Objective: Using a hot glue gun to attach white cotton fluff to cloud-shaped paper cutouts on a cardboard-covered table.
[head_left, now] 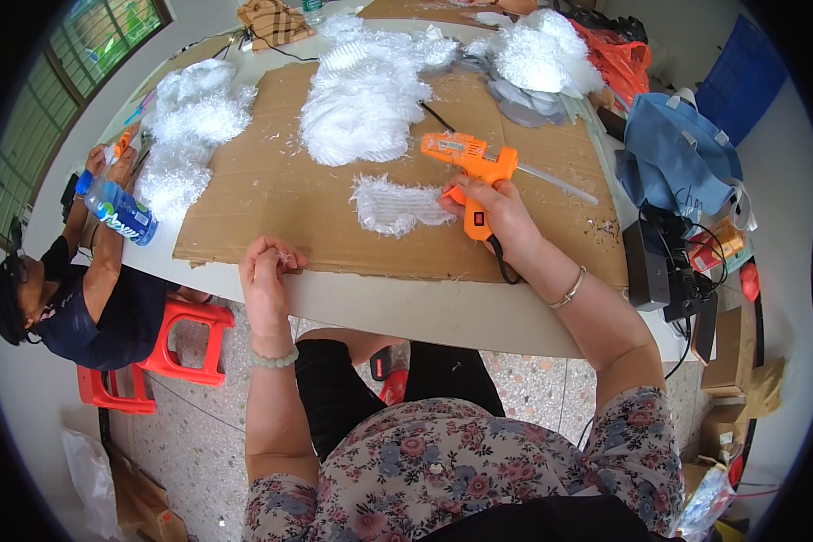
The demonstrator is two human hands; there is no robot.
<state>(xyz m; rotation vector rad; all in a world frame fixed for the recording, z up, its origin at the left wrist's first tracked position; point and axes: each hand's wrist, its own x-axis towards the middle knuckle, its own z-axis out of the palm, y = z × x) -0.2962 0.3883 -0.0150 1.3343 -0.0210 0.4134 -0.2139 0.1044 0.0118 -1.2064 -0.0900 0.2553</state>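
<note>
My right hand (506, 221) is wrapped around the handle of an orange hot glue gun (454, 147). Its nozzle points left, and a translucent glue stick (560, 183) juts out of the back. Just left of that hand, a strip of white fluffy fabric (396, 206) lies on the cardboard, its right end at my fingertips; whether they pinch it I cannot tell. My left hand (269, 275) rests at the cardboard's near edge, fingers curled together. A small pale bit shows at the fingertips, too small to name.
The brown cardboard sheet (244, 194) covers much of the white table. Fluffy white heaps (361, 99) stand beyond. A water bottle (122, 215) lies at left near a co-worker (99, 303) on a red stool (194, 343). Black power adapters (646, 262) and a blue bag (673, 149) are right.
</note>
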